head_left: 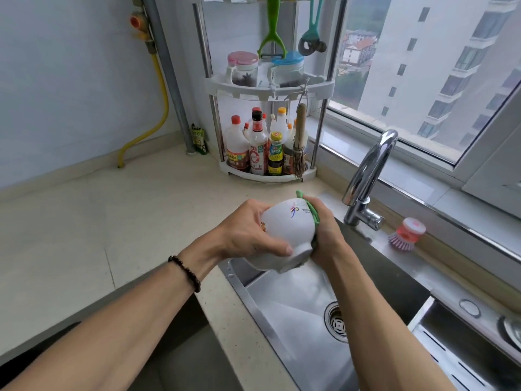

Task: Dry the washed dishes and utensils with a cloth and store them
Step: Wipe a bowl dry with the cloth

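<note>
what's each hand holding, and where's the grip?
Left hand grips the white bowl by its outer wall and foot; right hand presses the green cloth at its rim.

The round white ceramic bowl (287, 230) looks smooth and glossy. The steel sink (296, 314) is brushed, the curved metal faucet (369, 176) mirror-bright. The beige stone table (112, 221) is matt.
</note>
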`<state>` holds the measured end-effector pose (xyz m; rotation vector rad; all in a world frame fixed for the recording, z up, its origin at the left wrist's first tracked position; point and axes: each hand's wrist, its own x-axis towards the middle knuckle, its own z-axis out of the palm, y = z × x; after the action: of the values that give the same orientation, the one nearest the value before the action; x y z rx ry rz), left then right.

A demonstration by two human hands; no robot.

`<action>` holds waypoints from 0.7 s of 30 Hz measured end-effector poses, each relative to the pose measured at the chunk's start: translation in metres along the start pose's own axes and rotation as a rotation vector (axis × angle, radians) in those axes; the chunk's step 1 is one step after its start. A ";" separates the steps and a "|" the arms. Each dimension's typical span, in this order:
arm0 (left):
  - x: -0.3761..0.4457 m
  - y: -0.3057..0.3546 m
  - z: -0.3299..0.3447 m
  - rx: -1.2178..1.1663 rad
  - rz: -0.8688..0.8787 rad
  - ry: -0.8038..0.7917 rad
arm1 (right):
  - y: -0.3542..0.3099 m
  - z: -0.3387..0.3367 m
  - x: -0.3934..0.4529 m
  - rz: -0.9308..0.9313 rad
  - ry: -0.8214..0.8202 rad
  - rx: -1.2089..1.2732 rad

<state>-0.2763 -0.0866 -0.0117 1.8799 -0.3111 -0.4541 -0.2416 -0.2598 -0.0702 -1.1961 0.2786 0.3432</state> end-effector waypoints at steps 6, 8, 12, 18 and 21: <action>0.009 0.012 -0.007 0.180 -0.171 -0.111 | -0.014 0.013 0.003 -0.357 0.056 -0.626; 0.012 0.013 0.001 0.282 -0.157 -0.051 | -0.015 0.021 0.001 -0.473 0.065 -0.739; 0.016 -0.003 0.014 0.236 -0.116 0.204 | -0.006 0.032 -0.009 -0.519 0.041 -0.479; 0.008 0.000 0.018 0.260 -0.016 0.150 | 0.000 0.027 -0.010 -0.174 0.081 -0.259; 0.008 -0.002 0.017 0.291 -0.002 0.219 | 0.001 0.031 -0.012 -0.319 0.109 -0.503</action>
<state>-0.2771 -0.1032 -0.0196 2.1911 -0.2382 -0.2079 -0.2518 -0.2318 -0.0556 -1.7308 0.0907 0.0652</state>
